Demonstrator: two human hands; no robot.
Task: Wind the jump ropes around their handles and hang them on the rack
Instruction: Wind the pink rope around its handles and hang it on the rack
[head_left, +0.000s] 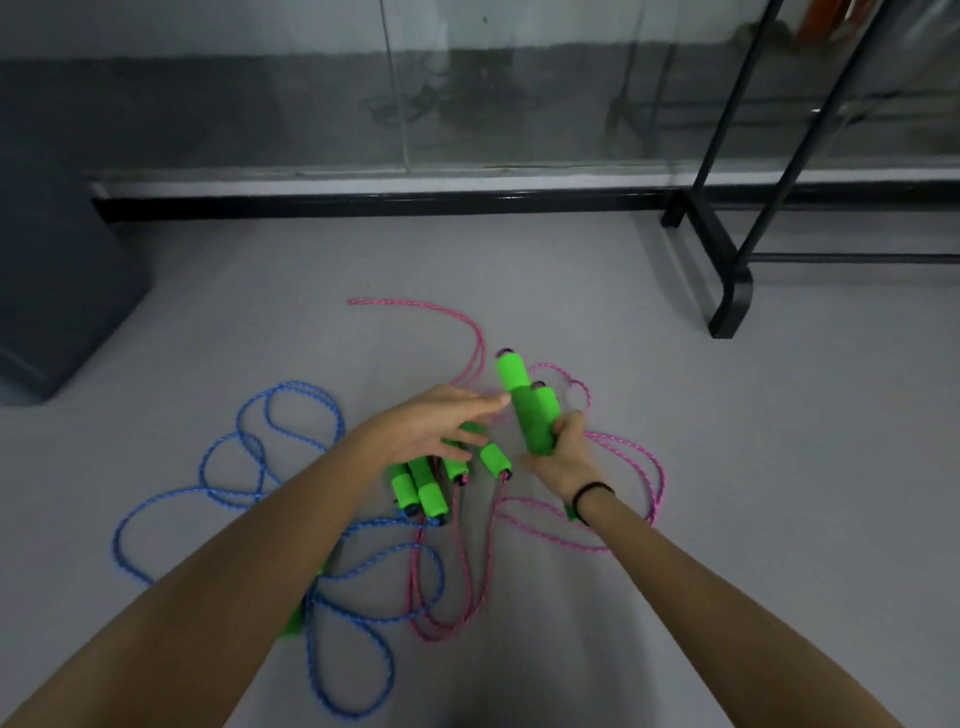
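Several loops of blue rope (249, 499) lay on the floor (208, 312) at lower left. At centre your left hand (431, 426) spread open-fingered over the loose handles (431, 493), while just right your right hand (563, 454) gripped the paired handles (524, 410) upright amid pink rope (641, 467), the rack (727, 260) standing upper right.

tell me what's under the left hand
Green foam handles lie on the floor under the left hand, with pink rope and blue rope trailing from their near ends. The hand covers their far ends, so contact cannot be told.
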